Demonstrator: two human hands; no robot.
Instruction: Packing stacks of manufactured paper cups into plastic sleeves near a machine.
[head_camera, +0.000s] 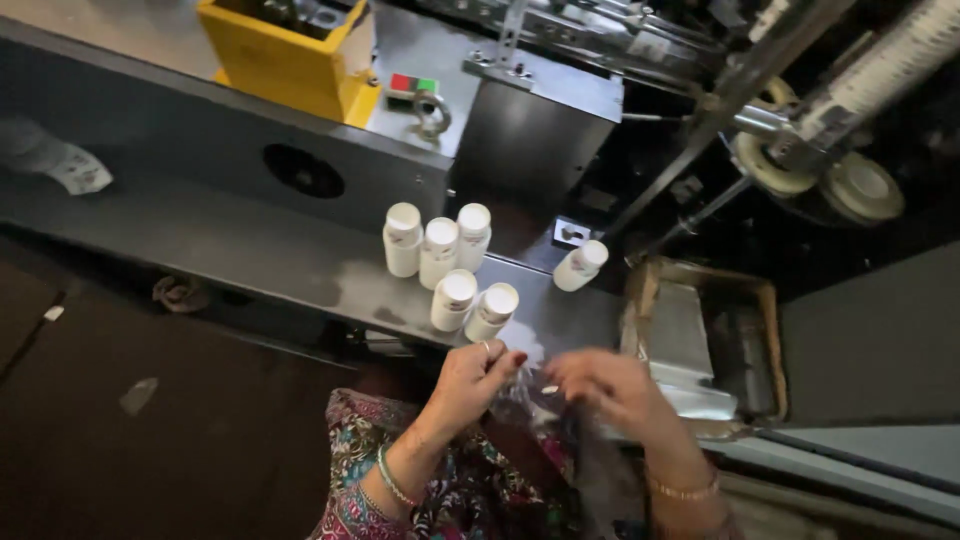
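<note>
Your left hand (468, 378) and right hand (610, 388) are pinched together on a clear plastic bag (530, 405), fingers closed on its top edge, holding it just in front of your lap at the near edge of the grey metal shelf (250, 250). Just beyond your hands, five white bottles (445, 262) stand clustered on the shelf. A sixth white bottle (581, 266) stands alone to their right. Farther off, left, sits a yellow box (285, 60).

White bottles (447, 265) crowd the grey shelf (250, 250); its left stretch lies open.
</note>
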